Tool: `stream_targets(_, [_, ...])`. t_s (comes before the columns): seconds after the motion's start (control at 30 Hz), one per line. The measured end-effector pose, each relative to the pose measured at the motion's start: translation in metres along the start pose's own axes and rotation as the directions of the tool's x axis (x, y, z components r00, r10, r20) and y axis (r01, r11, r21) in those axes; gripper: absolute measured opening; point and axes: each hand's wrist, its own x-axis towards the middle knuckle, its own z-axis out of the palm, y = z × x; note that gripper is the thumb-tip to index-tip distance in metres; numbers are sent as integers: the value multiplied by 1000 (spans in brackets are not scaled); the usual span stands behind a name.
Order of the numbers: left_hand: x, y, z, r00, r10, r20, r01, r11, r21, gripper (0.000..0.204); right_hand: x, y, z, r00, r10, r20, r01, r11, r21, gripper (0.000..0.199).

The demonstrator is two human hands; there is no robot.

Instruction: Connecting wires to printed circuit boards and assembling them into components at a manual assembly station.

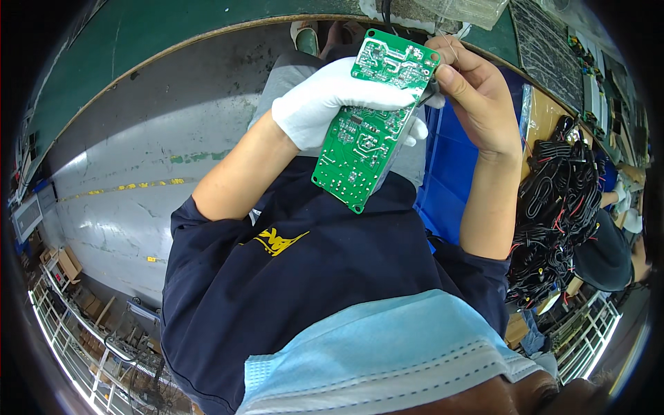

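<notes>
A long green circuit board (387, 124) is held tilted in front of my chest, its soldered side facing up. My left hand (325, 97), in a white glove, grips it by the edges with the thumb across its face. My right hand (477, 90) is bare and closed at the board's upper right corner, thumb and forefinger together. A thin wire (451, 47) shows at those fingers. Part of a dark cable (429, 93) appears between the board and my right palm. The underside of the board is hidden.
A green worktable (228, 15) curves along the far side, with a clear plastic container (474, 10) on it. Right of me stand a blue bin (446, 166) and a heap of black cables (557, 200). Another person's gloved hand (622, 200) is at the far right.
</notes>
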Motion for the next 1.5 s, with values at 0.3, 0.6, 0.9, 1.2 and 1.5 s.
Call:
stream_targets(0.3, [-1, -1, -5, 1000, 19, 15, -19, 999, -30, 50, -4, 0, 10, 992, 116, -49, -108, 984, 142, 18])
stream_targets(0.6, [-2, -4, -10, 999, 43, 2, -43, 999, 29, 52, -9, 6, 22, 984, 135, -114, -101, 959, 264, 17])
stream_targets(0.9, [0, -6, -11, 997, 81, -1, -81, 996, 44, 47, -12, 5, 28, 980, 40, -194, -6, 985, 174, 17])
stream_targets(1.2, [4, -6, -10, 994, 97, -43, -94, 993, 77, 47, -17, 10, 24, 947, -45, -319, 81, 992, 101, 18])
stream_targets(1.5, [10, 1, 3, 970, 217, -107, -180, 942, 282, 41, -26, -18, 19, 839, -473, -270, 184, 713, -677, 19])
